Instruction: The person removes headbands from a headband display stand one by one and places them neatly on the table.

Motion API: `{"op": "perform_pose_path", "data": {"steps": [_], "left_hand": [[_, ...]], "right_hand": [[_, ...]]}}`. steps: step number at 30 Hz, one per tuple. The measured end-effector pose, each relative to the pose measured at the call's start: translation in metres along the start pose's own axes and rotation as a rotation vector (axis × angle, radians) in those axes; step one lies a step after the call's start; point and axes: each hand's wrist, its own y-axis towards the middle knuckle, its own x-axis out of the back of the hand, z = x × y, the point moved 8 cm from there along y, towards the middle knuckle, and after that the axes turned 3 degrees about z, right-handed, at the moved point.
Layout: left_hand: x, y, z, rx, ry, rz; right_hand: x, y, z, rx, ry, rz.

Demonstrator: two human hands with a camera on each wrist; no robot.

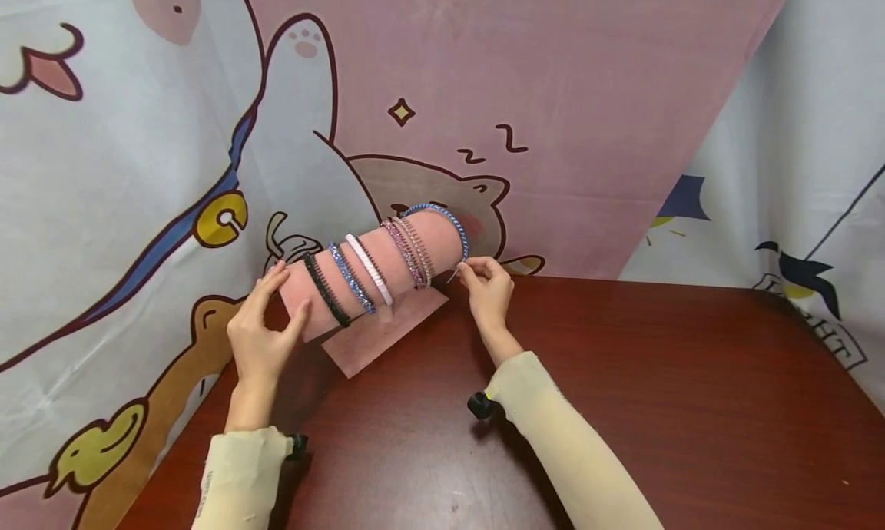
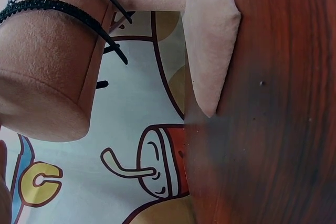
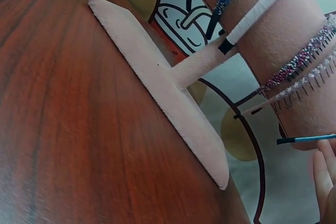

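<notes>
A pink plush roll-shaped headband stand [image 1: 379, 253] lies tilted, rising to the right. Round it sit a black headband [image 1: 324, 290], a blue glitter headband [image 1: 351, 278], a white headband [image 1: 369, 270] and two pinkish glittery headbands [image 3: 298, 64]. My left hand [image 1: 259, 338] holds the roll's left end, thumb in front and fingers at the edge. At the right end, my right hand [image 1: 489, 290] pinches a thin blue headband [image 1: 461, 231] near one end. That band arches over the roll; its dark tip shows beyond the fingers in the right wrist view.
Under the roll, a short post joins the stand's flat pink base [image 1: 387, 336], close to the brown tabletop [image 1: 657, 407]. A cartoon-printed cloth [image 1: 588, 115] hangs behind and along the left side. Dark wrist cameras [image 1: 480, 405] sit on both sleeves.
</notes>
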Motion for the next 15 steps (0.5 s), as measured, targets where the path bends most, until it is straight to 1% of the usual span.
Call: {"op": "perform_pose_path", "data": {"steps": [6,12,15], "left_hand": [[0.0,0.0,0.0,0.004,-0.012,-0.006],[0.0,0.0,0.0,0.011,-0.021,-0.009],[0.0,0.001,0.0,0.013,-0.024,-0.01]], "right_hand": [[0.002,0.008,0.001,-0.04,0.008,0.021],[0.006,0.017,-0.003,-0.072,0.005,0.003],[0.008,0.021,-0.007,-0.113,0.028,-0.001]]}}
